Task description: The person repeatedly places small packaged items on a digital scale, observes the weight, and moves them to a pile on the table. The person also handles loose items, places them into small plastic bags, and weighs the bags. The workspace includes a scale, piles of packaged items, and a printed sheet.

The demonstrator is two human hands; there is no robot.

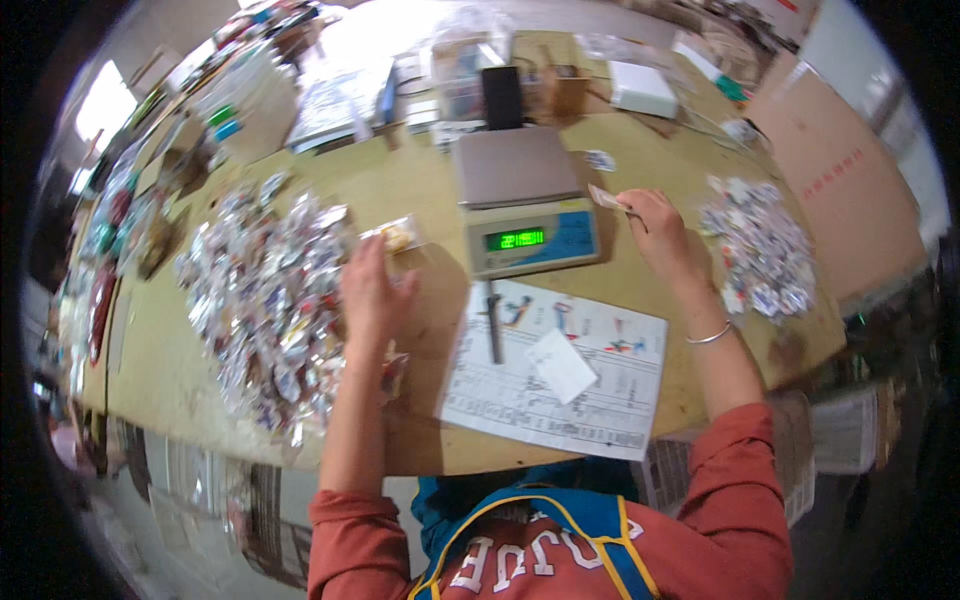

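Observation:
My left hand (pixel 375 289) is at the right edge of a large pile of small clear plastic packets (pixel 274 315). Its fingertips meet a clear packet with yellowish contents (pixel 397 234); whether they grip it is unclear. Pinched in my right hand (pixel 654 225) is a small pale packet or slip (pixel 604 198), just right of the digital scale (pixel 534 240). The scale's metal platform (pixel 514 166) bears nothing visible, and its green display is lit. Below the scale lies a printed sheet with pictures (pixel 630 375), with a blank white slip (pixel 562 366) and a dark pen-like object (pixel 494 330) on it.
A smaller pile of packets (pixel 761 247) lies at the right, beside a cardboard box (pixel 847 172). One packet (pixel 599 160) lies behind my right hand. A translucent tub (pixel 251 105), a white box (pixel 643 88) and a small brown box (pixel 564 90) stand towards the back.

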